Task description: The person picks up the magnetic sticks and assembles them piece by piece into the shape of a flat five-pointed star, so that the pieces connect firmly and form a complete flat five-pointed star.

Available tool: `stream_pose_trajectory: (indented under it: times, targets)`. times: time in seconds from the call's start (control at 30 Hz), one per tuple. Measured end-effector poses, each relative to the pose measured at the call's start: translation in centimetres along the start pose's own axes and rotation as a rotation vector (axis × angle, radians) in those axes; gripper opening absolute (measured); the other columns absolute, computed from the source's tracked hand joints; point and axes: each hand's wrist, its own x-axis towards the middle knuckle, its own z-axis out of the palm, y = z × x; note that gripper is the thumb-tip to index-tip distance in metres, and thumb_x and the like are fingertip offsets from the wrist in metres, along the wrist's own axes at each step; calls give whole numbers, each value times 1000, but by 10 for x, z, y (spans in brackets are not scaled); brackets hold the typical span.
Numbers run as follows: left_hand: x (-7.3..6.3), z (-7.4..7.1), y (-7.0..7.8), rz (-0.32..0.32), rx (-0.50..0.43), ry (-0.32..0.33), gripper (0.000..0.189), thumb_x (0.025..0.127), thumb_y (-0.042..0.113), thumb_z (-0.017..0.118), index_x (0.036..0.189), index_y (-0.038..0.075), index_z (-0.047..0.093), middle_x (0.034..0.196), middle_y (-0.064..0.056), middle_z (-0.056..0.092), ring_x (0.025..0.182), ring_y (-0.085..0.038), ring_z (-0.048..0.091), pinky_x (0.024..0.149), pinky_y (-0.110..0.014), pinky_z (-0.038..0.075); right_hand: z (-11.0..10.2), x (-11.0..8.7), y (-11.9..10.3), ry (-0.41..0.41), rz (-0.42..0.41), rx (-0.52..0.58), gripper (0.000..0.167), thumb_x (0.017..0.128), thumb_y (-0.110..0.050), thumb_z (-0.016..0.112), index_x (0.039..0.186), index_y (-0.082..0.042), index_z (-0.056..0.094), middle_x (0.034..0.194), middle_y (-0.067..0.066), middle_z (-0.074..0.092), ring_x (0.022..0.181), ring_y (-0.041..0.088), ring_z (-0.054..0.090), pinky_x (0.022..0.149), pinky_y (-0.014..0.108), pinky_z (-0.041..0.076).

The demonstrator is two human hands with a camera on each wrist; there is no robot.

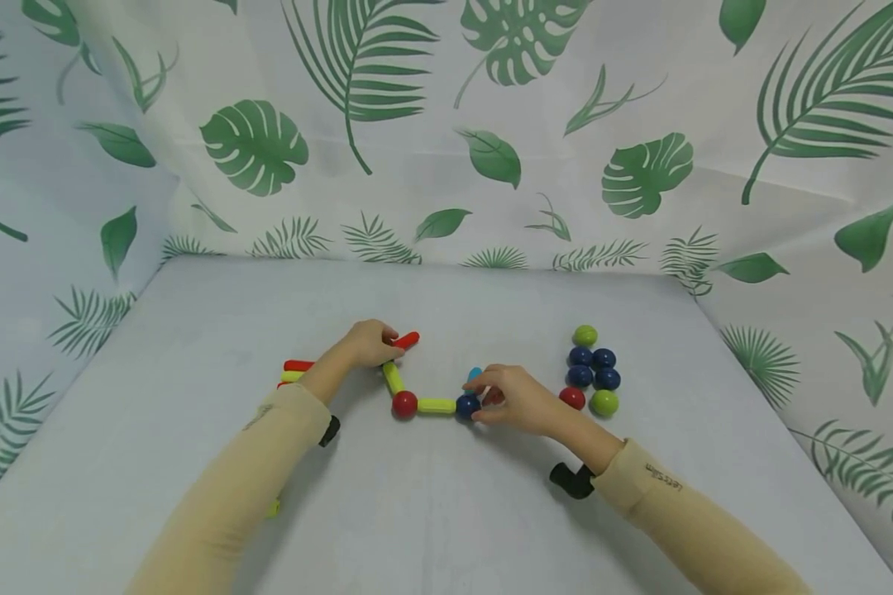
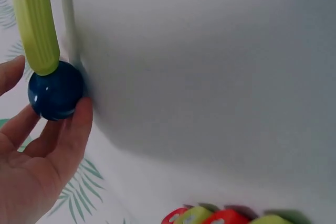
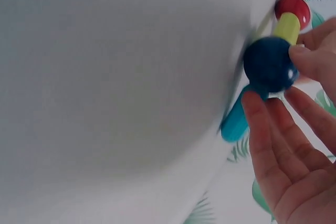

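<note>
On the table, a red ball (image 1: 405,404) joins two yellow-green rods, one running right to a dark blue ball (image 1: 467,406), the other (image 1: 393,378) up to the left. My right hand (image 1: 519,399) holds that blue ball between thumb and fingers, and a light blue rod (image 3: 237,119) sticks out from it. My left hand (image 1: 372,343) grips another dark blue ball (image 2: 56,91) at the far end of the left yellow-green rod (image 2: 37,24). In the head view this ball is mostly hidden by the fingers; a red rod (image 1: 408,340) extends beyond them.
Right of my right hand lies a group of loose balls: several dark blue (image 1: 580,377), two green (image 1: 605,403) and one red (image 1: 572,397). Red and yellow-green rods (image 1: 294,366) lie left, partly behind my left forearm. A leaf-patterned cloth (image 1: 446,198) stands behind the table.
</note>
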Motion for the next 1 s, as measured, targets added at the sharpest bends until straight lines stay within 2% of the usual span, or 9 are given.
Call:
stream_pose_trajectory:
  times: [0.23,0.37,0.47,0.63,0.83,1.0]
  targets:
    - [-7,-8,-8,23,17,-14,47,88,23,59,127,-2,50,122,-18,53,106,-27,50,89,-37,44,-20,-19,9,68,-16,-98,32,77,-12,73,106,-2,65,96,7,63,84,19,60,70,30,52]
    - [-11,-14,-14,34,11,-2,44,88,23,60,124,-1,53,118,-19,56,105,-28,53,87,-36,45,-34,-34,16,125,19,-161,32,75,-11,74,105,-2,66,97,9,63,83,20,60,68,32,52]
    - [-13,-17,-16,55,5,-6,39,88,21,61,119,-2,57,113,-18,59,98,-26,56,80,-33,48,-43,-46,22,151,62,-177,32,74,-11,75,104,-1,66,96,9,63,81,21,59,66,33,51]
    - [-16,-16,-15,62,-12,2,33,87,17,62,113,-2,61,107,-16,61,88,-21,57,75,-29,48,-53,-62,30,139,148,-205,33,72,-12,77,101,0,67,90,8,62,78,21,55,66,31,49]
    - [-15,-13,-16,56,-8,28,31,87,16,63,113,-1,62,107,-16,61,95,-25,56,81,-34,47,-58,-69,39,107,205,-255,31,69,-12,78,95,1,67,87,8,63,76,21,55,61,30,50]
    - [-13,-11,-18,59,-8,42,30,86,15,63,112,0,62,107,-16,61,97,-25,56,80,-34,48,-59,-68,44,108,232,-268,28,66,-9,80,88,1,68,81,8,62,72,20,55,61,31,50]
